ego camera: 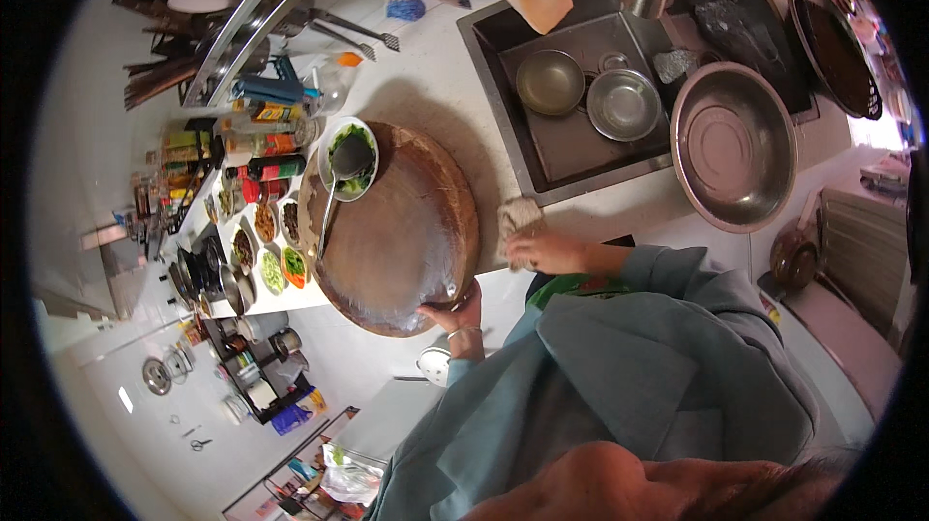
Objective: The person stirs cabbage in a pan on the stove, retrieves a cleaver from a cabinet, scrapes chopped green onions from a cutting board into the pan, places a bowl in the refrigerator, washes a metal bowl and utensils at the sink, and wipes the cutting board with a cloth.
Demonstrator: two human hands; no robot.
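Observation:
My left hand [463,310] grips the near edge of a thick round wooden chopping board [414,223], thumb on top; its other fingers are mostly hidden by the rim. The board's surface has a wet sheen near that hand. On the far left part of the board stands a white bowl [369,186] of chopped greens, with a metal ladle [353,155] resting in it and its handle reaching over the board. To the right of the board, my right hand [541,249] holds a beige cloth [520,216] against the countertop's front edge.
A dark sink [533,151] holds two metal bowls [550,82]. A large steel basin [780,151] sits on its front right rim. Left of the board are small dishes of chopped ingredients [272,273], sauce bottles [272,167] and a stove [199,267].

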